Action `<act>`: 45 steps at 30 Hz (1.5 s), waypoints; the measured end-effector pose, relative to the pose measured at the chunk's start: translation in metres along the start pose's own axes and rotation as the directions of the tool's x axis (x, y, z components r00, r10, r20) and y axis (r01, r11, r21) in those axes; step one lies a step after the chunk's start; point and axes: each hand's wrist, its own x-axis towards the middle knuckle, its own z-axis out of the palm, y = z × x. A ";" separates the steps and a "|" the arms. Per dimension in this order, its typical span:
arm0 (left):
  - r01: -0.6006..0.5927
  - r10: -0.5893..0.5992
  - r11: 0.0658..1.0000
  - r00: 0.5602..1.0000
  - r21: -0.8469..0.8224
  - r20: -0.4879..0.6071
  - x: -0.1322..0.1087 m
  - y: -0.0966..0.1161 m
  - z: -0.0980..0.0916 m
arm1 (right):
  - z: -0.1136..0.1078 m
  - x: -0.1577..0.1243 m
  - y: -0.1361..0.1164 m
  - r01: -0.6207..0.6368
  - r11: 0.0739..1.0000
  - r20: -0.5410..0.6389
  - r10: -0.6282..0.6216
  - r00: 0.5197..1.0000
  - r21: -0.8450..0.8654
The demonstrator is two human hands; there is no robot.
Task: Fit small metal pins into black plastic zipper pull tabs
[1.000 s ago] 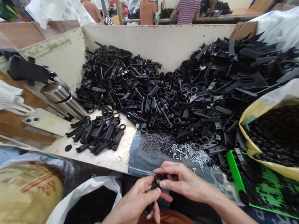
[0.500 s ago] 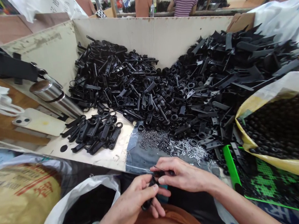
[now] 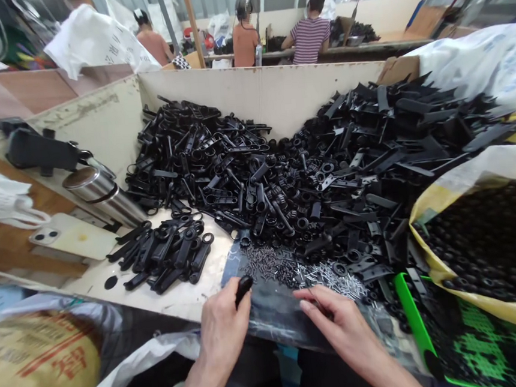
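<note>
My left hand (image 3: 224,323) is closed around a black plastic part (image 3: 243,289), whose rounded end pokes out above the thumb. My right hand (image 3: 341,316) is closed, thumb near the forefinger. Something thin and dark shows between its fingers, too small to make out. Both hands are apart, over the front edge of a dark mat (image 3: 277,309). Small dark pieces (image 3: 264,262) and silver pins (image 3: 331,280) lie on the mat just beyond the hands. To the left is a small pile of long black parts with ring ends (image 3: 177,252).
Large heaps of black plastic parts (image 3: 247,176) fill the bin behind. A steel flask (image 3: 104,195) and a phone (image 3: 74,236) stand at left. At right are a yellow-edged sack of black pieces (image 3: 492,239) and a green tray (image 3: 411,318). Several people sit at a far bench (image 3: 362,47).
My hands have separated and moved forward over the mat's front edge. The black part stays in my left hand, and my right hand has come away from it. The view has tilted up.
</note>
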 end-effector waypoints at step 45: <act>-0.071 0.065 0.997 0.988 0.042 0.140 -0.007 0.003 0.012 | -0.015 0.007 0.001 0.147 0.942 -0.139 -0.196 0.971 -0.301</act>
